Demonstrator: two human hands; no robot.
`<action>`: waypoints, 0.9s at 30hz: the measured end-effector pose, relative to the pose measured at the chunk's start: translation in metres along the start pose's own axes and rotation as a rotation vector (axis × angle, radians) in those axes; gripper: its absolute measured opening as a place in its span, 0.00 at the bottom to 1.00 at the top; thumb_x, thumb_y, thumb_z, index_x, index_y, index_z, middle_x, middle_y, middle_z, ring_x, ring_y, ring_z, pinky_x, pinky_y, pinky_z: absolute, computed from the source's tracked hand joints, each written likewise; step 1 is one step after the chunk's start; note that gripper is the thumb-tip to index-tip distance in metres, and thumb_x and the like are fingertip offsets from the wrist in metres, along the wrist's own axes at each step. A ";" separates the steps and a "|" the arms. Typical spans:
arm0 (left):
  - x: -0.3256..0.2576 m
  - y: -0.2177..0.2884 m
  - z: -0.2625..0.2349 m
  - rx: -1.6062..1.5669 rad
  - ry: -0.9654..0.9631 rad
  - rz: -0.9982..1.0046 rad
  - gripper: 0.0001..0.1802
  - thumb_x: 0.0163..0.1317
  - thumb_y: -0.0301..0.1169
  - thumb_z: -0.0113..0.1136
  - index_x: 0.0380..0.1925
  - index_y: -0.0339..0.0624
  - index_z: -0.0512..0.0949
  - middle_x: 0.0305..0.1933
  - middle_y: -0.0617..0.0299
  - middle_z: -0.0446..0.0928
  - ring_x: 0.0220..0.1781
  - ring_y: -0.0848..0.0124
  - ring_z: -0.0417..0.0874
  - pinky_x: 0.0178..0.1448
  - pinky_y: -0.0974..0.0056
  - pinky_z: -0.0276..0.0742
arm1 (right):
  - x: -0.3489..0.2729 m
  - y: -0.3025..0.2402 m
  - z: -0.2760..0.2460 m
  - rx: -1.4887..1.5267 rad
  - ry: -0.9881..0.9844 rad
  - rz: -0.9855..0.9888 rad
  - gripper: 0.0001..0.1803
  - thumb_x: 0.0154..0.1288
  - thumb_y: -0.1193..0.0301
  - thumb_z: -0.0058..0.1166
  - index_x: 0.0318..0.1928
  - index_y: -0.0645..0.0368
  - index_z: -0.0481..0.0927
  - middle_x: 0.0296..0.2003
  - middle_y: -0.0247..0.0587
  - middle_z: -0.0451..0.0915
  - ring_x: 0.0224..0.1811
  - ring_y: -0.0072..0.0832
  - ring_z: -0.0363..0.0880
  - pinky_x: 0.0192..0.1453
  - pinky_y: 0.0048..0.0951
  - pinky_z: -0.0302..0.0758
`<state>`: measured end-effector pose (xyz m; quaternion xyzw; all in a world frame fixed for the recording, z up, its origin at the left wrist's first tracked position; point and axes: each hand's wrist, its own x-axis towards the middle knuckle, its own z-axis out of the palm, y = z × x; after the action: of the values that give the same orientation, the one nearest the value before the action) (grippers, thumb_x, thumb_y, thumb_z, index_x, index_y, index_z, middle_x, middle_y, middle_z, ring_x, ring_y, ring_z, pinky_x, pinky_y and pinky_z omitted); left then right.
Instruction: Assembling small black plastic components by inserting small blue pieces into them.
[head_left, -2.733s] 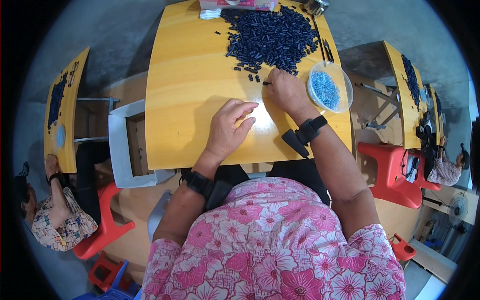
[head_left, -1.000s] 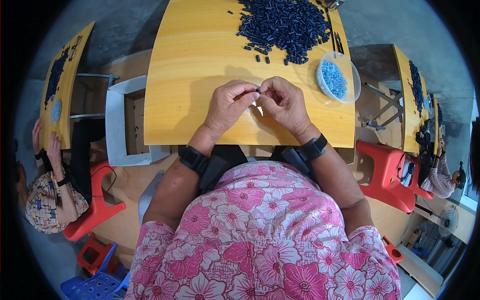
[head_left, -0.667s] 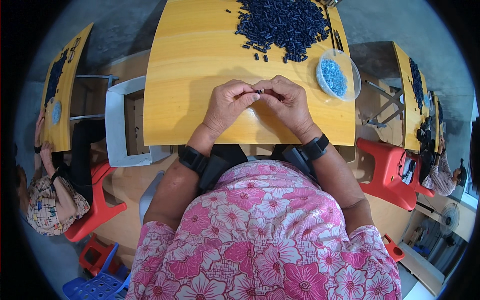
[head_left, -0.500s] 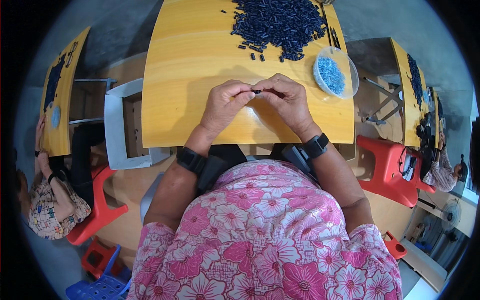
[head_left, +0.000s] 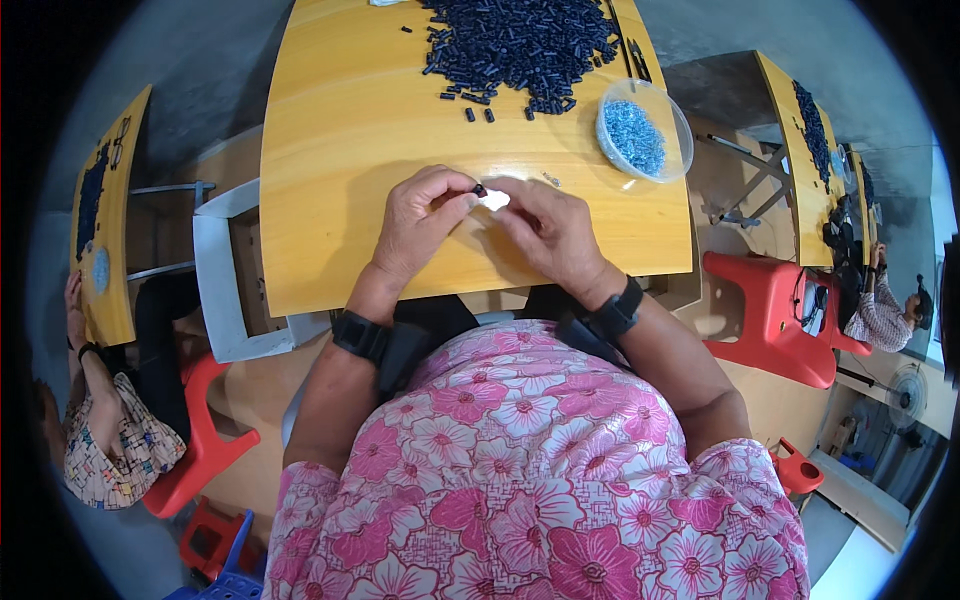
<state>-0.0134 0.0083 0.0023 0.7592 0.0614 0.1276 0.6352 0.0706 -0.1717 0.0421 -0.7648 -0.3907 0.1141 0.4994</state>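
Small black piece [head_left: 480,190] held above the surface [head_left: 320,190], nearer to the near edge than to the far one and roughly midway between left and right edges. Pinched between thumb and forefinger of the left hand [head_left: 415,220], fingertips closed on it with only one end showing. Long axis too much covered to read for certain. Just to the right of that showing end, fingers of the right hand [head_left: 555,230], with forefinger stretched toward the piece and thumb lower, clearly parted. Nothing visible in that gap except a bright patch; hard to say whether forefinger and piece touch, or whether something tiny sits hidden. Closest to the right hand, just beyond its knuckles, a few clear bits [head_left: 551,180] on the surface. Farther off, against the right edge, a clear bowl [head_left: 684,150] with pale blue bits [head_left: 635,138]. Beyond both hands, toward the far edge, a heap of black pieces [head_left: 520,50], and dark slim tools [head_left: 640,60] beside it near the right edge.
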 end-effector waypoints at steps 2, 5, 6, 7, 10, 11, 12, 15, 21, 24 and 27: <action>0.000 -0.003 0.000 -0.009 0.014 0.014 0.03 0.63 0.20 0.59 0.36 0.33 0.80 0.36 0.62 0.81 0.40 0.76 0.80 0.48 0.70 0.75 | -0.014 0.007 -0.015 -0.040 -0.059 0.037 0.07 0.61 0.72 0.64 0.40 0.57 0.86 0.29 0.43 0.80 0.27 0.37 0.80 0.34 0.33 0.76; 0.001 0.000 0.000 0.011 0.018 0.048 0.04 0.62 0.19 0.59 0.36 0.33 0.80 0.36 0.61 0.81 0.41 0.74 0.81 0.49 0.69 0.76 | -0.027 0.016 -0.031 -0.119 -0.056 0.158 0.04 0.60 0.71 0.62 0.35 0.55 0.86 0.29 0.44 0.82 0.29 0.38 0.82 0.37 0.32 0.79; 0.001 0.000 0.001 0.009 0.016 0.048 0.04 0.62 0.19 0.59 0.36 0.33 0.80 0.36 0.61 0.81 0.41 0.74 0.81 0.49 0.69 0.76 | -0.028 0.020 -0.035 -0.120 -0.055 0.161 0.04 0.60 0.71 0.62 0.35 0.55 0.86 0.29 0.44 0.82 0.29 0.38 0.82 0.37 0.32 0.79; 0.001 -0.001 0.001 0.009 0.023 0.056 0.04 0.62 0.19 0.59 0.36 0.33 0.80 0.36 0.61 0.81 0.41 0.74 0.81 0.49 0.68 0.76 | -0.029 0.029 -0.038 -0.183 0.015 0.160 0.05 0.60 0.70 0.61 0.35 0.56 0.86 0.30 0.44 0.82 0.30 0.40 0.83 0.38 0.33 0.79; 0.001 0.000 0.002 0.018 0.029 0.066 0.04 0.61 0.19 0.59 0.36 0.34 0.80 0.36 0.60 0.82 0.41 0.73 0.81 0.49 0.68 0.76 | -0.026 0.044 -0.041 -0.292 0.107 0.179 0.07 0.61 0.68 0.59 0.34 0.57 0.85 0.32 0.45 0.83 0.35 0.45 0.83 0.42 0.39 0.80; 0.001 0.000 0.002 0.029 0.030 0.068 0.04 0.61 0.19 0.59 0.36 0.34 0.81 0.36 0.60 0.82 0.41 0.73 0.81 0.49 0.68 0.76 | -0.024 0.046 -0.042 -0.324 0.113 0.174 0.08 0.62 0.67 0.57 0.34 0.57 0.85 0.33 0.46 0.83 0.36 0.46 0.82 0.42 0.41 0.79; 0.001 0.001 0.002 0.029 0.030 0.068 0.04 0.61 0.19 0.59 0.36 0.34 0.81 0.36 0.60 0.82 0.41 0.73 0.81 0.49 0.68 0.76 | -0.022 0.047 -0.043 -0.354 0.116 0.167 0.09 0.62 0.67 0.56 0.34 0.57 0.84 0.33 0.46 0.84 0.37 0.47 0.82 0.43 0.42 0.79; 0.001 0.002 0.003 0.036 0.035 0.064 0.04 0.61 0.19 0.60 0.36 0.34 0.81 0.36 0.61 0.81 0.40 0.73 0.81 0.49 0.68 0.76 | -0.016 0.047 -0.037 -0.343 0.153 0.180 0.09 0.62 0.67 0.54 0.33 0.58 0.84 0.33 0.47 0.83 0.37 0.47 0.81 0.43 0.44 0.78; 0.001 0.002 0.003 0.057 0.027 0.065 0.04 0.60 0.19 0.60 0.36 0.34 0.81 0.36 0.61 0.81 0.40 0.73 0.80 0.49 0.68 0.76 | -0.003 0.038 -0.038 -0.399 0.179 0.191 0.08 0.61 0.69 0.55 0.34 0.59 0.84 0.33 0.48 0.83 0.37 0.47 0.82 0.43 0.44 0.78; 0.001 0.002 0.002 0.063 0.026 0.064 0.04 0.60 0.19 0.60 0.36 0.34 0.81 0.35 0.61 0.81 0.40 0.73 0.80 0.49 0.68 0.76 | 0.006 0.026 -0.040 -0.448 0.157 0.187 0.08 0.60 0.69 0.56 0.34 0.59 0.84 0.34 0.47 0.83 0.38 0.46 0.82 0.44 0.44 0.78; 0.002 0.002 0.003 0.044 0.033 0.068 0.04 0.60 0.19 0.60 0.35 0.33 0.81 0.35 0.61 0.80 0.40 0.73 0.80 0.49 0.68 0.76 | 0.012 0.029 -0.041 -0.510 0.117 0.157 0.07 0.59 0.69 0.56 0.33 0.57 0.84 0.34 0.47 0.81 0.37 0.46 0.81 0.43 0.44 0.78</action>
<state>-0.0110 0.0054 0.0039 0.7726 0.0487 0.1602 0.6124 0.1160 -0.1960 0.0391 -0.8991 -0.3167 0.0062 0.3021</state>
